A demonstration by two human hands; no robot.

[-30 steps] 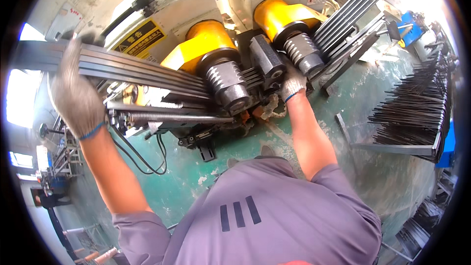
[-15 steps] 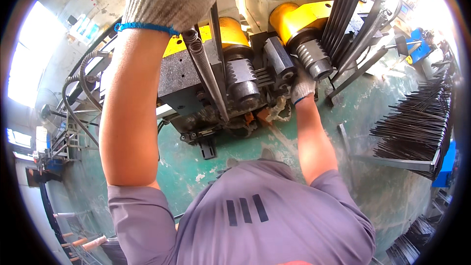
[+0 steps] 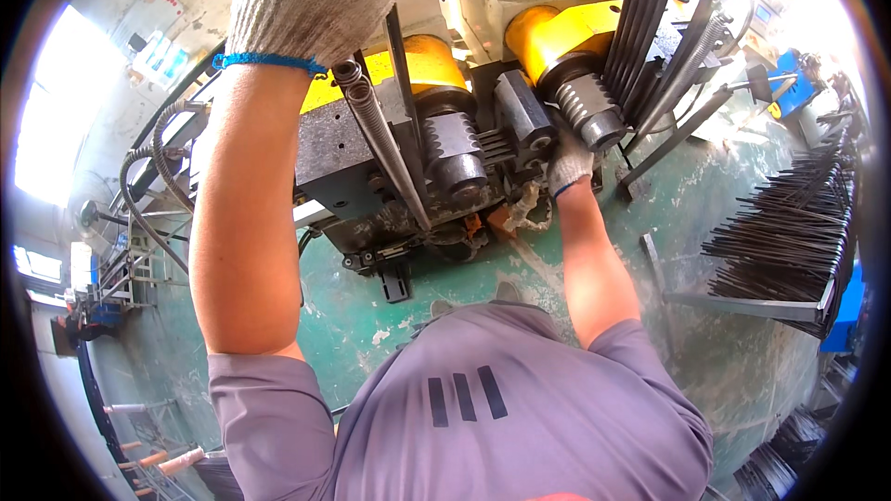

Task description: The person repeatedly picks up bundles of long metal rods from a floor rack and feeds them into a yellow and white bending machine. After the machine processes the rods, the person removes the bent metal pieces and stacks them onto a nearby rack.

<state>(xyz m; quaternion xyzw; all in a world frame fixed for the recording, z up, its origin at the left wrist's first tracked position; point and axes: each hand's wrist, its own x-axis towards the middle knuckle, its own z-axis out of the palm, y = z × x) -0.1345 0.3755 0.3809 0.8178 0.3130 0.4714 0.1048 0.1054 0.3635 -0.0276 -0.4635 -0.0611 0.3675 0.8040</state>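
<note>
My left hand (image 3: 316, 0), in a white knitted glove with a blue cuff, is raised at the top edge. Its fingers lie beyond the picture, so any hold is hidden. Below it stand a coil spring (image 3: 364, 97) and a dark upright bar (image 3: 402, 74) on the machine. My right hand (image 3: 569, 165), gloved too, reaches in between a dark faceted metal block (image 3: 525, 111) and the right ridged steel cylinder (image 3: 588, 109). Those parts cover its fingers, and what they touch does not show. A second ridged cylinder (image 3: 455, 150) sits to the left.
Yellow housings (image 3: 534, 32) back both cylinders. Long dark bars (image 3: 640, 23) stand upright at the right of the machine. A rack of many thin dark rods (image 3: 780, 232) is at the far right, its metal frame (image 3: 742, 304) jutting over the green floor (image 3: 445, 283). Hoses (image 3: 153, 144) hang at the left.
My left hand has shifted slightly left at the top edge. The right hand stays in the same gap beside the block, and the machine appears a little further left in view.
</note>
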